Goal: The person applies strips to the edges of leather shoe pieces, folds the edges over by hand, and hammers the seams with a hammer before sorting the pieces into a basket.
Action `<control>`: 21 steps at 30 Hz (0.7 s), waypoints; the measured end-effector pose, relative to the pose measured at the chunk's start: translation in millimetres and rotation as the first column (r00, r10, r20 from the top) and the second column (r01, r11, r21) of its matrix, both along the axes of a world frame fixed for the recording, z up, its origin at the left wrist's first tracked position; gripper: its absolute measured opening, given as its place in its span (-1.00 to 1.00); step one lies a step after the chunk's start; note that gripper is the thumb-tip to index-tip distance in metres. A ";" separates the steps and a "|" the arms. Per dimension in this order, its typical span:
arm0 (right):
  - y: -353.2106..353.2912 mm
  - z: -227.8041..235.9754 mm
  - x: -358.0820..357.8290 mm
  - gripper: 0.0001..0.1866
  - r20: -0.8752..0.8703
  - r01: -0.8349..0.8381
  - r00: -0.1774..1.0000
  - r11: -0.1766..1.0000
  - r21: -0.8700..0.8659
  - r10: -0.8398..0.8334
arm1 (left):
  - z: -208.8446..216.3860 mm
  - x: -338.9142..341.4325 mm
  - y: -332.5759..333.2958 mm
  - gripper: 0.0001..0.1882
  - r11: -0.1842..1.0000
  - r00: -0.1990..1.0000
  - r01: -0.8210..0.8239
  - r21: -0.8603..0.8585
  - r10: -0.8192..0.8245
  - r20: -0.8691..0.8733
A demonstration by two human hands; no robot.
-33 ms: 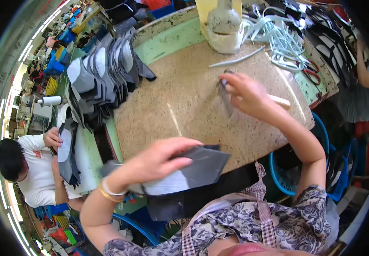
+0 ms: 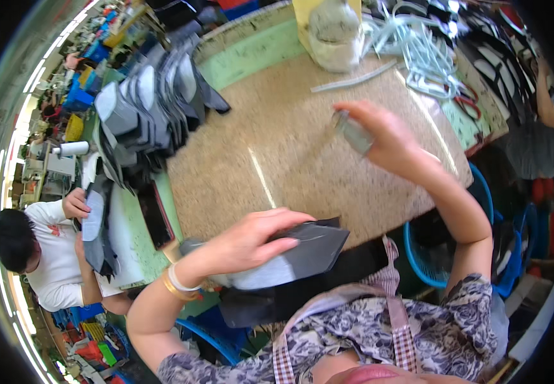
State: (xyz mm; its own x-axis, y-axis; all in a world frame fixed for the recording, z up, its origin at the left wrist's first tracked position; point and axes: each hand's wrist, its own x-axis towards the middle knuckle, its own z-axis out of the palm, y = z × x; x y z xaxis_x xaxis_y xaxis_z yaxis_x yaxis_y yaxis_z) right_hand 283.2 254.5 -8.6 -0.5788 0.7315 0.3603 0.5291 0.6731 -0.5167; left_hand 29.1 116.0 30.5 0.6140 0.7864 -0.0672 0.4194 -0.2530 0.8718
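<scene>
My left hand (image 2: 251,242) is closed on a dark grey fabric piece (image 2: 318,248) at the table's near edge, fingers over its top. A pale panel (image 2: 264,272) shows on its near side; more layers may lie under it. My right hand (image 2: 382,134) is raised over the right half of the board, gripping a small grey metal-looking tool (image 2: 356,133). That tool is blurred, so its exact kind cannot be made out. Black material (image 2: 290,297) hangs below the left hand, near my apron.
A brown work board (image 2: 258,141) covers the green table. Overlapping grey pieces (image 2: 142,105) stand at the far left, a phone-like dark slab (image 2: 154,217) below them. Pale blue strips (image 2: 411,51), red-handled scissors (image 2: 467,102) and a wrapped post (image 2: 336,35) are far right. A co-worker (image 2: 53,256) sits left.
My right hand has turned, and the tool in it now lies across the palm side instead of pointing down. My left hand and the fabric piece have shifted slightly right.
</scene>
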 end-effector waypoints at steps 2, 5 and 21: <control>-30.6 42.7 9.9 -0.63 -0.117 0.026 0.990 0.928 -0.371 -0.074 | -20.7 20.5 -11.4 -0.72 0.996 1.000 -0.010 0.088 0.008 0.023; -72.3 70.5 23.5 -0.75 -0.104 -0.106 0.991 0.961 -0.256 0.081 | -29.1 37.7 -4.9 -0.68 0.966 0.996 -0.072 0.249 0.082 -0.031; -105.7 68.8 34.3 -0.59 0.142 -0.085 0.975 0.881 -0.466 0.169 | -42.3 54.1 2.8 -0.60 0.862 0.993 0.038 0.506 0.024 -0.115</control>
State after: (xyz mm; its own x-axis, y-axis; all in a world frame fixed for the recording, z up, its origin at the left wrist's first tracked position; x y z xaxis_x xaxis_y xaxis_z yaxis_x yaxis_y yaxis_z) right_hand 317.5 148.8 60.2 -0.7000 0.7059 -0.1081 0.5641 0.4537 -0.6899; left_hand 83.2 118.8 -11.9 0.6323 0.7263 0.2697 0.5038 -0.6499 0.5691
